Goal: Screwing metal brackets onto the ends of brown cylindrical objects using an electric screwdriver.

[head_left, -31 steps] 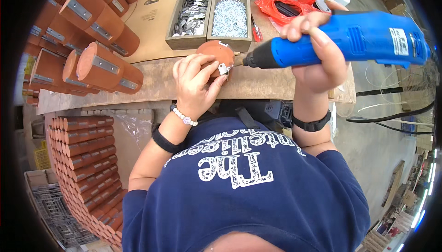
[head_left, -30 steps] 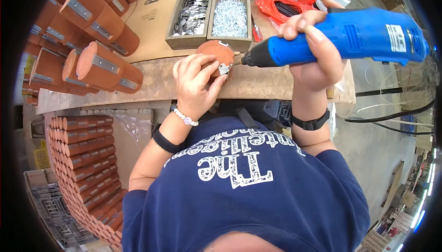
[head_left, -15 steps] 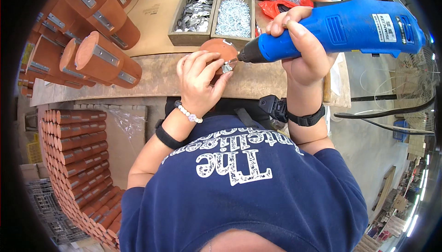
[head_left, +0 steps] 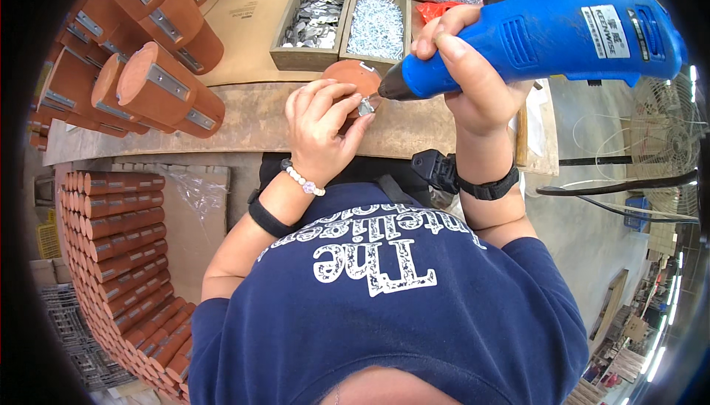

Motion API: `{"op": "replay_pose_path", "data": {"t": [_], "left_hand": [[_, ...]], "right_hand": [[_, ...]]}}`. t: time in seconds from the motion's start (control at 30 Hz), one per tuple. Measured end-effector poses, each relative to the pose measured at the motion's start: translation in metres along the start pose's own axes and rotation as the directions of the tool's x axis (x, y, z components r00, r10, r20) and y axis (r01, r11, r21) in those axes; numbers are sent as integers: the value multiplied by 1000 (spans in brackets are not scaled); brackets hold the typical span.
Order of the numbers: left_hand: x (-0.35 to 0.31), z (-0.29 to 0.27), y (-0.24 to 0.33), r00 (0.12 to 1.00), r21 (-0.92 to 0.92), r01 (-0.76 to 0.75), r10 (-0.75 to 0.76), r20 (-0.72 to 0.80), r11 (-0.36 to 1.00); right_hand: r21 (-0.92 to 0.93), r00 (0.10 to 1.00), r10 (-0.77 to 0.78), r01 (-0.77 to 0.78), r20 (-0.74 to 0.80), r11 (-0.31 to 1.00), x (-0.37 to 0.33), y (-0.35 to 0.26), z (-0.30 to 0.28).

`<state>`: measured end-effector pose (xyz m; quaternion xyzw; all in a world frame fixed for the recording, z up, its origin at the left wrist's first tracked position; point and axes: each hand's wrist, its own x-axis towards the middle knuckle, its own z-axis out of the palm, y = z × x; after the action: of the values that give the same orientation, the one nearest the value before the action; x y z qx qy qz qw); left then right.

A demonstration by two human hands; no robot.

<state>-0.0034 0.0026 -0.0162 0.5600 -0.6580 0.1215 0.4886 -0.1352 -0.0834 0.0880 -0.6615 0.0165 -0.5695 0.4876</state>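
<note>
Just above the wooden bench edge (head_left: 259,120), the left hand (head_left: 322,120) had its fingers curled over a terracotta-coloured piece with a round, flat face (head_left: 355,73), its thumb and forefinger closed near a small, shiny silver metal plate (head_left: 365,108) at the face's near edge. The right hand (head_left: 481,83) was wrapped around a bulky blue power screwdriver with a black nose (head_left: 532,39), which pointed left, right beside the plate; whether its tip touched, I could not tell. Behind the round piece stood two narrow grey-brown wooden boxes (head_left: 303,59), one filled with flat grey metal pieces (head_left: 318,17), the other with small silver screws (head_left: 377,31). Terracotta-coloured cylinders with metal strips (head_left: 174,94) stood to the left.
</note>
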Motion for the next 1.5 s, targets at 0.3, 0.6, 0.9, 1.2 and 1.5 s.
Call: {"op": "replay_pose_path", "data": {"t": [0.3, 0.6, 0.9, 1.2, 1.5], "left_hand": [[-1, 2, -2, 1000, -99, 14, -17, -24, 995], [0, 0, -1, 1000, -106, 12, -13, -12, 994], [-1, 1, -2, 1000, -117, 15, -16, -6, 993], [-3, 2, -3, 1000, -119, 19, -21, -13, 993], [-3, 2, -2, 1000, -121, 20, -21, -5, 992]], "right_hand": [[5, 999, 6, -6, 50, 1000, 4, -3, 13], [67, 999, 36, -39, 38, 997, 4, -5, 15], [51, 993, -12, 6, 120, 999, 7, -1, 15], [-172, 998, 67, -68, -11, 983, 1, 5, 16], [-125, 998, -8, 16, 61, 992, 10, 7, 22]]}}
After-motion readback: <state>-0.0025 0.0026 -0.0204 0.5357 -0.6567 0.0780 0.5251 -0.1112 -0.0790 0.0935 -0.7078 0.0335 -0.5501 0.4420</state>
